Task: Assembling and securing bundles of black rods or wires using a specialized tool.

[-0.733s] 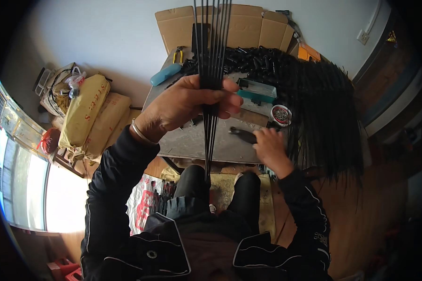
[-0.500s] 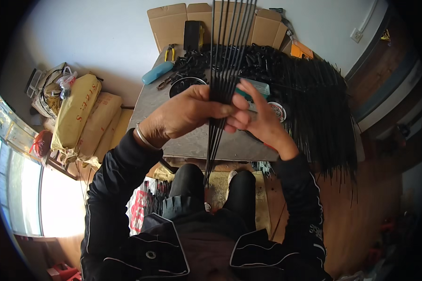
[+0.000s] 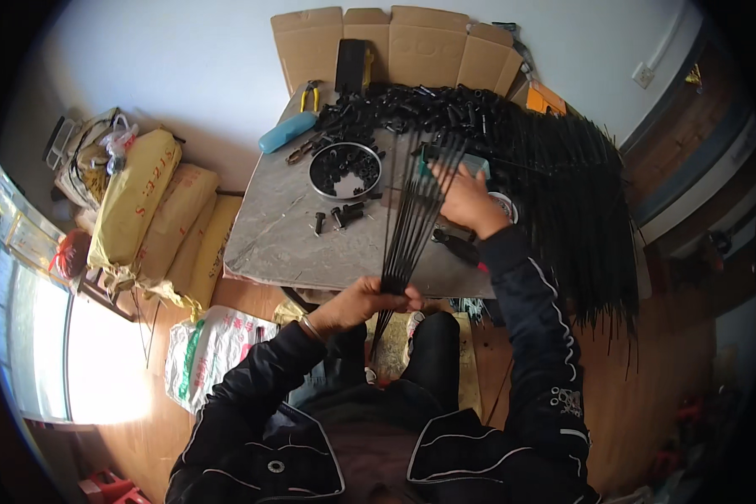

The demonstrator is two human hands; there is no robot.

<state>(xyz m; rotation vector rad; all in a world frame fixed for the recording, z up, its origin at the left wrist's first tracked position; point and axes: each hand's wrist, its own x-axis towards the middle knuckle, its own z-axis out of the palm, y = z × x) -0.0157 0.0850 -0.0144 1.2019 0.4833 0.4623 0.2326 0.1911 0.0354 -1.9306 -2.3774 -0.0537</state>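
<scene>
A fanned bundle of thin black rods (image 3: 406, 225) is gripped in my left hand (image 3: 359, 304), low over the table's front edge. The rods point up and away across the table, their lower ends hanging over my lap. Past the bundle, my right hand (image 3: 472, 203) reaches to a small teal container (image 3: 476, 165), fingers apart and slightly blurred. Whether the fingertips touch the container is unclear. Partly covered by that hand and wrist is a round dish (image 3: 504, 204). Left of the rods stands a round metal bowl (image 3: 312, 179) of small black parts.
Black cylindrical parts (image 3: 445, 107) are heaped along the back of the grey table (image 3: 286, 244), before cardboard flaps (image 3: 428, 46). Long black rods (image 3: 567, 210) drape over its right side. Yellow-handled pliers (image 3: 311, 97) and a blue case (image 3: 287, 132) lie at the left. Stacked sacks (image 3: 139, 202) stand beyond.
My left hand has come down toward my lap with the rods. My right hand has left the bundle and moved to the teal container. The bowl is now uncovered.
</scene>
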